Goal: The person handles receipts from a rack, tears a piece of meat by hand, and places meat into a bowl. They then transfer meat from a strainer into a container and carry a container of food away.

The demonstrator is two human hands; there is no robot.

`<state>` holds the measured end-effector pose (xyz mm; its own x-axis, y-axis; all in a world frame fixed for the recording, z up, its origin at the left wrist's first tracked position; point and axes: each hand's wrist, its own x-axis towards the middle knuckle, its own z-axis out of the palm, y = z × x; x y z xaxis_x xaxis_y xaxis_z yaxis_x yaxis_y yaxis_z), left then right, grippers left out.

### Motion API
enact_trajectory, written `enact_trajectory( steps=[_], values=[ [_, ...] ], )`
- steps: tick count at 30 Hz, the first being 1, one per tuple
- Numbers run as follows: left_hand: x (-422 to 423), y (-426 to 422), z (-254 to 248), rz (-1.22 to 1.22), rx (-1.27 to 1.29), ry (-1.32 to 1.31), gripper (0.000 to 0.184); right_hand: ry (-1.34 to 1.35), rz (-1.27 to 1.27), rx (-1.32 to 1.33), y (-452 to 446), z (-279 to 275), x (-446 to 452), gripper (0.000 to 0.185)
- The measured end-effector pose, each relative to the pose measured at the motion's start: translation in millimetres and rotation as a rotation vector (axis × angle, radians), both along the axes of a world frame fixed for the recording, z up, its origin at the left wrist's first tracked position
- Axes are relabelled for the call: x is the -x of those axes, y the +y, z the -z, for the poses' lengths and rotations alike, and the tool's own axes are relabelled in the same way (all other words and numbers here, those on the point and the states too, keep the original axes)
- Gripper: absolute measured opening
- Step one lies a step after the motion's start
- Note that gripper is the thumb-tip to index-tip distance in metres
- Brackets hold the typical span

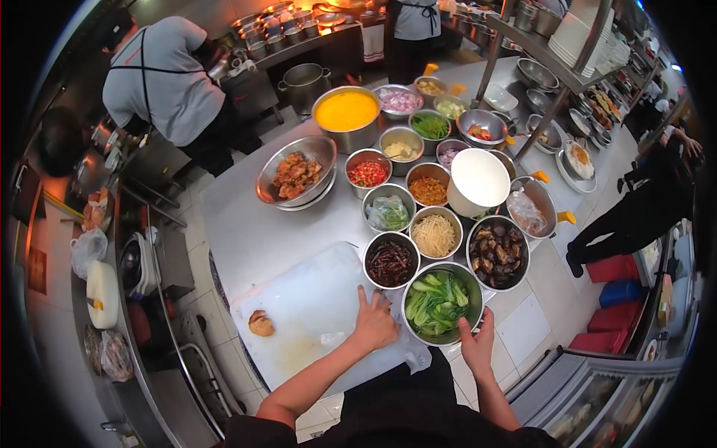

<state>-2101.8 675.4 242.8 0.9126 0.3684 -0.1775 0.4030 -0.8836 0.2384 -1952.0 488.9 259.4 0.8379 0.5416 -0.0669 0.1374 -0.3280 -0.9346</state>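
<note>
My right hand [478, 345] grips the near right rim of a steel pot of leafy greens [437, 302], thumb inside the edge and fingers outside. My left hand [376, 322] is over the right side of a white cutting board [299, 299], fingers stretched out toward a pot of dried red chillies [392, 260]. A crumpled clear plastic bag [412, 351] lies between that hand and the greens; whether the hand touches it I cannot tell. On the board's left part sits a small brown piece of food [261, 323].
Steel pots stand close together: shredded strips [433, 236], dark mushrooms [497, 252], chopped red chilli [367, 174], yellow liquid [346, 110]. A white tub [479, 181] rises among them. Fried pieces [296, 175] fill a bowl farther left. A co-worker [160, 82] bends at the back left.
</note>
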Motion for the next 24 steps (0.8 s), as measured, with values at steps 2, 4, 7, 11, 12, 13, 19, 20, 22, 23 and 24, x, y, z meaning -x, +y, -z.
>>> enact_trajectory(
  steps=[2,4,7,11,12,13,19,20,22,23,24],
  values=[
    [6.0,3.6,-2.6,0.007,0.025,0.046,0.038,0.044,-0.013,0.042,-3.1,-13.5,0.8,0.042],
    [18.2,11.0,-14.6,0.018,0.172,0.066,0.034,0.073,-0.010,0.084,-9.7,-21.3,-6.6,0.040],
    [40.4,38.9,-35.4,0.010,0.411,-0.283,0.026,0.112,0.052,0.129,-35.8,-16.5,-17.9,0.037],
    [51.1,160.8,-18.8,-0.848,0.899,-0.825,0.026,0.011,0.208,0.242,-76.6,-1.4,-24.5,0.030],
    [35.5,184.3,-36.8,-1.301,0.898,-0.916,0.037,0.003,0.215,0.244,-90.4,6.5,-27.0,0.030],
    [29.6,209.9,-39.4,-1.463,0.928,-1.019,0.055,-0.090,0.175,0.318,-113.3,23.9,-25.6,0.030],
    [14.4,282.0,-12.7,-1.634,1.090,-1.184,0.032,0.133,0.391,0.524,-210.5,91.0,-28.1,0.031],
    [19.9,293.3,2.9,-1.550,1.105,-1.237,0.025,0.205,0.477,0.569,-229.6,98.1,-27.0,0.031],
    [19.9,299.5,15.0,-1.442,1.134,-1.290,0.018,0.283,0.393,0.606,-276.0,137.5,-30.1,0.031],
    [21.0,296.1,12.0,-1.489,1.147,-1.287,0.013,0.401,0.375,0.646,-285.9,142.9,-31.0,0.029],
    [22.6,290.9,8.3,-1.541,1.150,-1.291,0.009,0.519,0.343,0.684,-291.9,149.0,-34.6,0.028]
  ],
)
